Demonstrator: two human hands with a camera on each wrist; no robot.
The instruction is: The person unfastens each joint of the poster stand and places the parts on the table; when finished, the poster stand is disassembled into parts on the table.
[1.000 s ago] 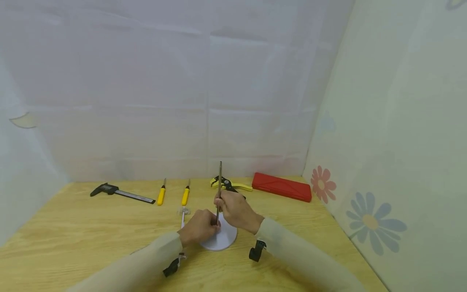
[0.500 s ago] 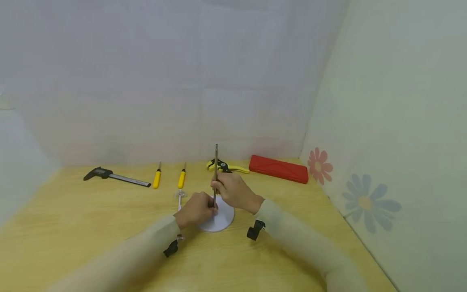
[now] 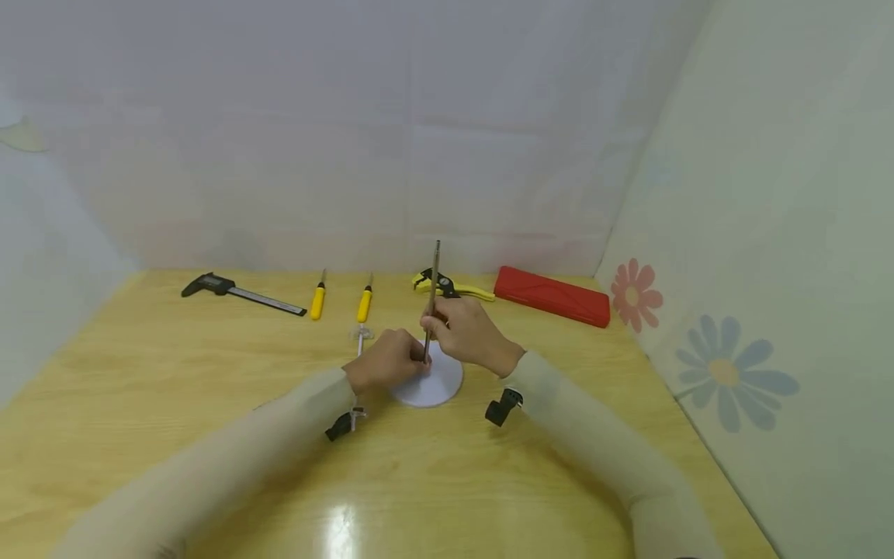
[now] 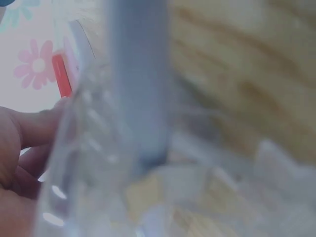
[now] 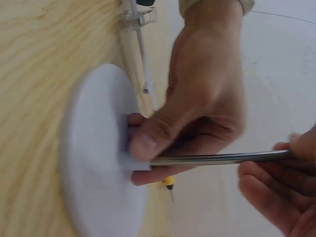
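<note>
Since half a second back, pretty much the whole scene has slid up in the head view, so I'm reading that as the head camera tipping down; both hands are still on the rod the same way.

Nearest me, low in the frame, two sleeved forearms come in from the bottom corners, each with a small black strap bit at the wrist. They meet around the middle of the wooden table [image 3: 140, 435].

My left hand [image 3: 386, 366] sits at the foot of the metal rod [image 3: 432, 299], fingers curled with thumb and fingertips pinching it right where it meets the white round base [image 3: 436, 382]. The right wrist view shows this nicely: thumb pressed at the joint, rod running off to the right of that frame. The base lies flat on the table just right of centre.

My right hand [image 3: 469, 334] is wrapped around the rod higher up, fingers clenched on it, and the rod stands nearly upright with its top poking well above both hands.

The left wrist view is mostly blur; I can make out something clear and plastic plus a finger at the left edge, nothing more.

Just beyond the left hand lies a clear plastic piece [image 3: 360, 335]. Further back, along the far edge, left to right: a caliper [image 3: 240, 290], two yellow-handled screwdrivers [image 3: 318, 300], yellow-handled pliers [image 3: 452, 288] and a red case [image 3: 552, 296].
</note>
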